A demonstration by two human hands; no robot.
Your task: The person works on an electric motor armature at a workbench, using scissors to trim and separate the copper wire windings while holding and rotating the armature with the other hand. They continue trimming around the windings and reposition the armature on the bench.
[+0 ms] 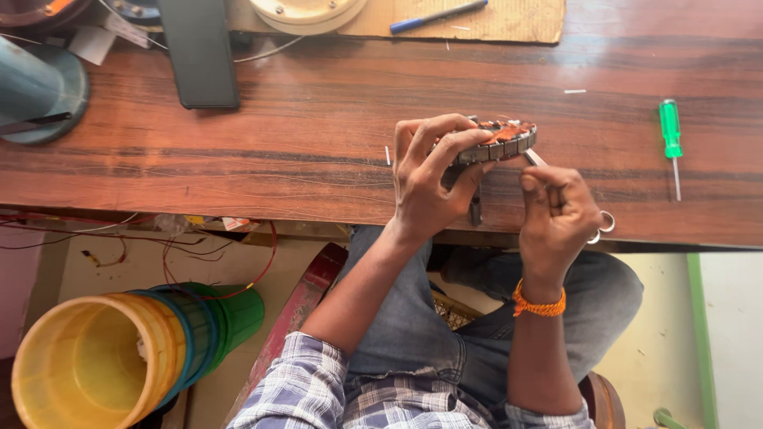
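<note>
A: Stator point(497, 141) is at the near edge of the bench point(318, 135), held on its edge, a little above the wood. The left hand point(429, 179) is closed around its rim, the fingers curled over the top and the thumb below.

B: Why upright like this?

A: I think so that the side with the copper windings faces the other hand. The right hand point(556, 210) is closed on a thin metal tool point(534, 157), and its tip touches the rim of the stator. A metal ring point(606, 222) shows beside this hand; whether it belongs to the tool, I cannot tell. An orange thread point(539, 304) is tied on the right wrist.

B: And around the hands?

A: A green screwdriver point(671, 143) lies to the right, well apart. At the far edge there is a cardboard sheet point(509, 24) with a blue pen point(437, 16) on it, a cream round part point(306, 12) and a dark flat phone point(199, 52). A grey-blue cone-shaped thing point(36, 87) stands at the far left.

B: The surface?

A: Dark wood with strong grain, a little worn. Under the bench hang red wires point(254, 262), and stacked buckets point(127, 357), yellow, blue and green, lie on their side on a pale floor. The person sits, in jeans and a check shirt.
</note>
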